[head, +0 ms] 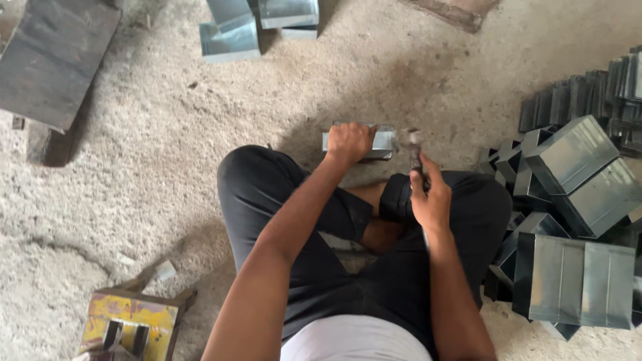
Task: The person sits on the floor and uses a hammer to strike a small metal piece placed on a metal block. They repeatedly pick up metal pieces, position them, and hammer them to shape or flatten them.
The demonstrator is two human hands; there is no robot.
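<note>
The sheet-metal box [358, 142] lies on the floor [200, 147] just beyond the person's knees, the hammer [412, 148] at its right end. Stacked boxes [575, 220] sit right, more boxes [257, 27] far, a slab [53, 60] far left.

Shiny folded metal piece [382, 142] on floor, blurred hammer [413, 148] upright
</note>
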